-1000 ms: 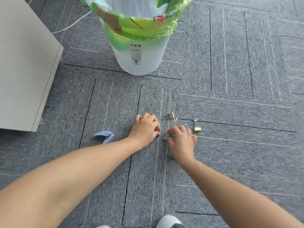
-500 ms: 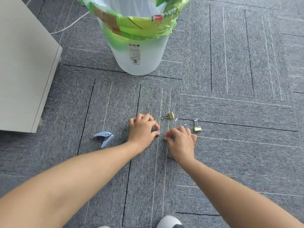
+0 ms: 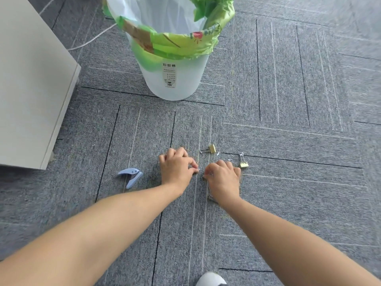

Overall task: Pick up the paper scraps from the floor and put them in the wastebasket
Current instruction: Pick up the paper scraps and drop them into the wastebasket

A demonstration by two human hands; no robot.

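Both hands rest low on the grey carpet in front of me. My left hand (image 3: 176,168) pinches a tiny white paper scrap (image 3: 198,169) between thumb and forefinger. My right hand (image 3: 222,176) is curled, fingertips pressed to the carpet, and seems to hold small scraps; what is in it is mostly hidden. More tiny white scraps (image 3: 218,153) lie by the clips just beyond the hands. The white wastebasket (image 3: 173,79), lined with a green-printed bag, stands upright about an arm's length ahead.
Two gold binder clips (image 3: 211,149) (image 3: 243,163) lie just past the right hand. A light blue hole punch (image 3: 131,176) sits left of my left hand. A white cabinet (image 3: 31,83) fills the left side. A shoe tip (image 3: 210,280) shows at the bottom.
The camera has tilted up a little, showing more of the wastebasket's inside. My left hand has closed its pinch on a scrap; both hands stay almost in place.
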